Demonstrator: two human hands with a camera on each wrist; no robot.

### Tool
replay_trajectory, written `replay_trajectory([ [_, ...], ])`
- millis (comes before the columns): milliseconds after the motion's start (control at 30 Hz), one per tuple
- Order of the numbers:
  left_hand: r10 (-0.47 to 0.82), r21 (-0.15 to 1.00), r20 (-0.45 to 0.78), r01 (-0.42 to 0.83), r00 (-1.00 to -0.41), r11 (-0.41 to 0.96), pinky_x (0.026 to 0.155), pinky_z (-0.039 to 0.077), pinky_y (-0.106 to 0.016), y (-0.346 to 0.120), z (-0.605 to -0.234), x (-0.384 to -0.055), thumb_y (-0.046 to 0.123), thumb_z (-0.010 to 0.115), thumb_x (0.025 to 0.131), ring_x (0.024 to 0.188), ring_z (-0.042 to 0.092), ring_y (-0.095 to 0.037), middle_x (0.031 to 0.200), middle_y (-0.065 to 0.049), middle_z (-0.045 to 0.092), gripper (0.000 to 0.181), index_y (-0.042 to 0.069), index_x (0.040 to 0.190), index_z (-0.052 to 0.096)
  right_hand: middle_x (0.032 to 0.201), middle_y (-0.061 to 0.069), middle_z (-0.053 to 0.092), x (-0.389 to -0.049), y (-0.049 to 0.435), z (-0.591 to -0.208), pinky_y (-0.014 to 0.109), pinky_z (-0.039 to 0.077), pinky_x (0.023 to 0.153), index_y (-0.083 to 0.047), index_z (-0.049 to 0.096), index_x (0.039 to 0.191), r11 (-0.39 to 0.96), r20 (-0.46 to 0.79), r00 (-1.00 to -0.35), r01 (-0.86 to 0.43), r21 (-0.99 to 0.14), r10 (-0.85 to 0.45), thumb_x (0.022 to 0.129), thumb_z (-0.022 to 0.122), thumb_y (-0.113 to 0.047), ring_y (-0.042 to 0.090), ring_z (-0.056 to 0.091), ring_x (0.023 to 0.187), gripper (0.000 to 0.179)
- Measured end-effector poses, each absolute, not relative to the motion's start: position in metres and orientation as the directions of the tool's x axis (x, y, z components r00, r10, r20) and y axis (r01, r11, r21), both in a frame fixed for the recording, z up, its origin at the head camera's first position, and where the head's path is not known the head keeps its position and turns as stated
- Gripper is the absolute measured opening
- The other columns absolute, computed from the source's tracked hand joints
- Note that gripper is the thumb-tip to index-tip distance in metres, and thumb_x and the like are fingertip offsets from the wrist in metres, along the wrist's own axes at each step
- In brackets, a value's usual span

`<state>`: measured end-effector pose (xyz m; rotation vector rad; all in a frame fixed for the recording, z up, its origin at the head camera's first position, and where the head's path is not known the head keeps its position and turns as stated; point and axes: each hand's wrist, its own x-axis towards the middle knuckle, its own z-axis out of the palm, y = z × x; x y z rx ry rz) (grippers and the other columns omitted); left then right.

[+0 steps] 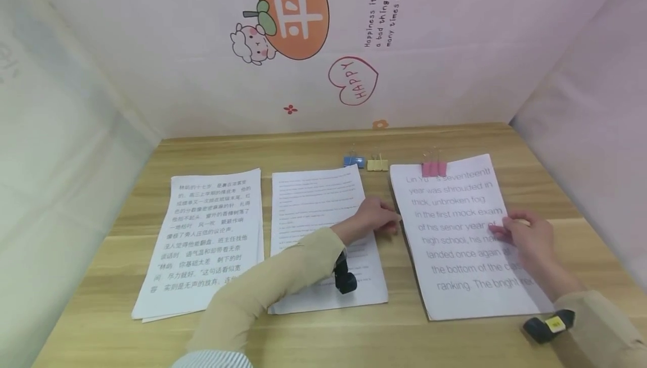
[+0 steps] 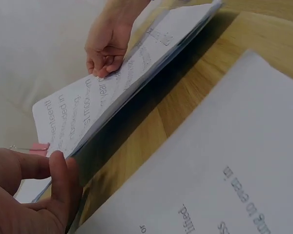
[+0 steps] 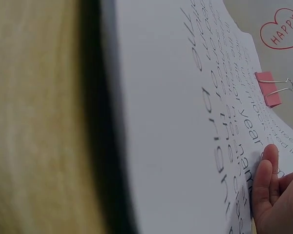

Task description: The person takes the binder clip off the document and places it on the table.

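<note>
A stack of printed English sheets (image 1: 455,267) is at the right of the table, its left edge raised over a dark shadow in the left wrist view. A pink binder clip (image 1: 434,169) is on its top edge. My left hand (image 1: 371,219) grips the stack's left edge, thumb and fingers bent at the paper (image 2: 34,190). At the opposite edge my right hand (image 1: 531,239) holds the stack, its fingers (image 3: 264,183) bent over the printed page. The undersides of the sheets and the fingertips beneath are hidden.
A stack of small-print sheets (image 1: 308,205) lies in the middle, partly under my left forearm. Farther left is a stack with Chinese text (image 1: 202,233). Blue (image 1: 354,162) and yellow binder clips (image 1: 377,165) sit behind the middle stack. White printed cloth (image 1: 202,92) walls the table.
</note>
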<state>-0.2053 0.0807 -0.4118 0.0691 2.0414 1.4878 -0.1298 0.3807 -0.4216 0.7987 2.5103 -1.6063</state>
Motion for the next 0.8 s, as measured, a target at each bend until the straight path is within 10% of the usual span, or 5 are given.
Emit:
replay_trajectory([
  [300, 0.371, 0.819, -0.554, -0.568, -0.745, 0.081, 0.058, 0.056, -0.017, 0.098, -0.416, -0.218, 0.003, 0.062, 0.087, 0.070, 0.072, -0.018, 0.079, -0.014, 0.070, 0.014, -0.002, 0.100, 0.064, 0.065, -0.025, 0.061, -0.128, 0.380, -0.422, 0.010, 0.050, 0.061, -0.017, 0.049, 0.104, 0.336, -0.304, -0.866, 0.446, -0.830, 0.398, 0.099, 0.043, -0.022, -0.006, 0.064, 0.066, 0.009],
  [533, 0.307, 0.816, -0.555, -0.577, -0.773, 0.021, 0.062, 0.058, -0.021, 0.100, -0.417, -0.223, 0.000, 0.059, 0.088, 0.088, 0.071, -0.027, 0.089, -0.019, 0.072, 0.044, 0.000, 0.131, 0.050, 0.065, -0.022, 0.061, -0.131, 0.377, -0.419, 0.013, 0.054, 0.062, -0.010, 0.049, 0.105, 0.307, -0.285, -0.878, 0.413, -0.858, 0.385, 0.099, 0.043, -0.017, -0.003, 0.065, 0.064, 0.011],
  [800, 0.225, 0.865, -0.501, -0.484, -0.835, 0.132, 0.059, 0.057, -0.022, 0.105, -0.420, -0.223, -0.002, 0.056, 0.088, 0.083, 0.072, -0.028, 0.082, -0.016, 0.071, 0.044, 0.001, 0.132, 0.050, 0.068, -0.023, 0.060, -0.134, 0.377, -0.421, 0.014, 0.055, 0.064, -0.015, 0.049, 0.103, 0.296, -0.278, -0.885, 0.398, -0.868, 0.373, 0.098, 0.045, -0.019, -0.005, 0.066, 0.066, 0.007],
])
